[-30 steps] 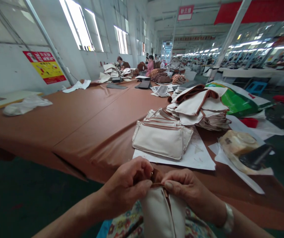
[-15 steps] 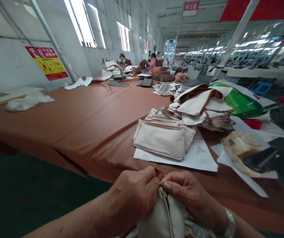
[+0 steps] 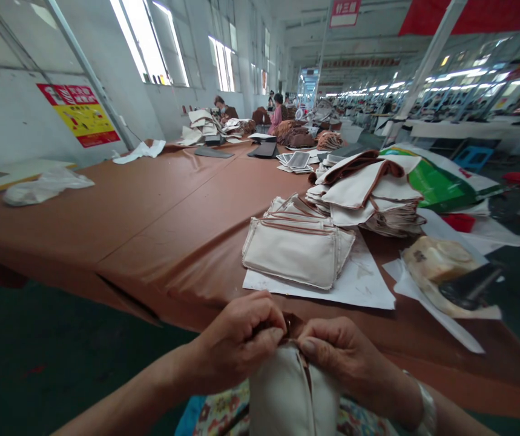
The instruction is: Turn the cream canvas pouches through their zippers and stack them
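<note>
A cream fabric pouch [image 3: 282, 387] with a brown-edged slit down its front stands over my lap, just off the table's near edge. My left hand [image 3: 239, 345] pinches the brown material at its top left, fingers curled and closed. Opposite it, my right hand [image 3: 344, 357] grips the top right edge between thumb and forefinger. A bit of brown lining shows in the small gap between both hands. Ahead on the table, a stack of similar cream pouches [image 3: 291, 251] with brown trim lies on a white sheet [image 3: 359, 284].
The table [image 3: 151, 212] is covered in brown sheeting. Behind the stack rises a bigger pile of cream pieces [image 3: 355, 194]. At right are a yellowed container [image 3: 436, 260] with a black object [image 3: 471, 287] and a green-white bag [image 3: 441, 181]. Co-workers sit at the far end.
My left hand has shifted slightly up and left, uncovering more of the pouch's left side and the flowered cloth below. My right hand keeps its grip at the top edge.
</note>
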A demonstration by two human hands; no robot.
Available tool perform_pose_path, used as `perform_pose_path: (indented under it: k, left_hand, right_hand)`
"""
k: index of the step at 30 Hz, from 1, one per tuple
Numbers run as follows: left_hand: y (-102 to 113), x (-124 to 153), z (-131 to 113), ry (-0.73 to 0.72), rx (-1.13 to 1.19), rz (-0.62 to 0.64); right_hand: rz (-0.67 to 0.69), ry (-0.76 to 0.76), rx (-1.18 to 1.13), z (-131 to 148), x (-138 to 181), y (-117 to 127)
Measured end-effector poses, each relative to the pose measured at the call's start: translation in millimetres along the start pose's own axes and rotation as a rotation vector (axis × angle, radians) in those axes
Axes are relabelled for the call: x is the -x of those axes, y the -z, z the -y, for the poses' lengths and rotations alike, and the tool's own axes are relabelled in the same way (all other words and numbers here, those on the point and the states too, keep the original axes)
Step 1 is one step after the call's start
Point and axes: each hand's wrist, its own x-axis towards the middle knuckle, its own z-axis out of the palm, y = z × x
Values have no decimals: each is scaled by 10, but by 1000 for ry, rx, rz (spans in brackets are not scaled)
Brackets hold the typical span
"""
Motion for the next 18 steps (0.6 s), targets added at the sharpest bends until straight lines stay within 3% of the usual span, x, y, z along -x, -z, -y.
perform_pose_path:
  k: [4,10,12,15,18]
  left_hand:
    - [35,-9,-36,-113,-69,93]
    - [-74,83,13,-316,-495,123]
    - [-86,119,24,-374,-543,100]
    - [-76,131,19,-337,-339,39]
    - [-54,84,-6,-117,-33,24]
  right_hand:
    - [5,22,-14,49,-18,-20]
    - [46,25,-36,64,14,6]
    - [74,27,-39,56,36,31]
    - [83,59,36,84,59,52]
    - [86,116,154,154,68,47]
